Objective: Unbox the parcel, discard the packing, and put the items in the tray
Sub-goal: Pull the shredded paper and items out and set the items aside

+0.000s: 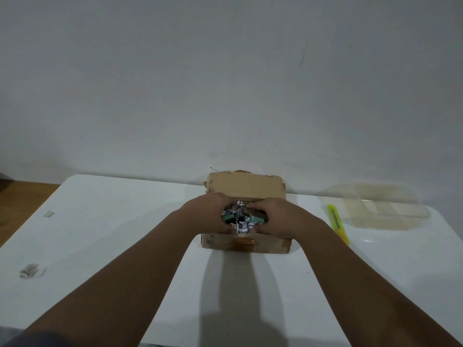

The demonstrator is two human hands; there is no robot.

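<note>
Both forearms bare to the elbow. No rings, watch or bands on the left hand [209, 214] or right hand [278, 216]. No gloves.

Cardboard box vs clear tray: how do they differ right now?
The cardboard box is opaque brown; the tray is clear plastic. The box sits mid-table with its far flap raised and shredded paper inside; the tray lies to its right and looks bare, though that is hard to tell. The left hand and right hand are in the box; nothing touches the tray. Both rest on the white table.

Open cardboard parcel [246, 187] holds shredded paper [240, 216]; clear tray [383, 209] right.
</note>
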